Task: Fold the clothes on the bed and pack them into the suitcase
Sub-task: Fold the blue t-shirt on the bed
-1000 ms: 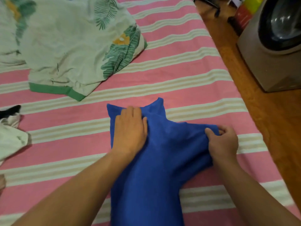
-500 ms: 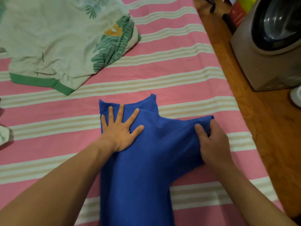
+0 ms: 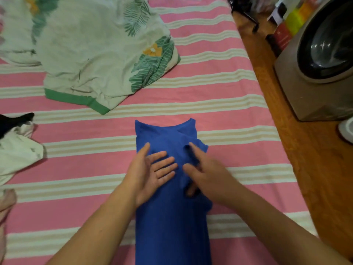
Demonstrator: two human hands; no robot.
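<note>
A blue shirt point(image 3: 172, 222) lies on the pink striped bed point(image 3: 219, 104), folded into a long narrow strip with its collar pointing away from me. My right hand point(image 3: 208, 175) holds the right sleeve folded inward over the shirt's body, thumb on top and a fingertip showing under the fabric. My left hand point(image 3: 150, 173) hovers over the shirt's left half, palm turned sideways, fingers straight and holding nothing. No suitcase is in view.
A pale leaf-print garment with green trim point(image 3: 99, 54) is spread at the back left. White and black clothes point(image 3: 17, 146) lie at the left edge. Right of the bed's edge are a wooden floor point(image 3: 305, 169) and a washing machine point(image 3: 322, 60).
My right hand has carried the sleeve leftward onto the shirt's body, narrowing the shirt. My left hand has lifted off the fabric and turned its palm sideways.
</note>
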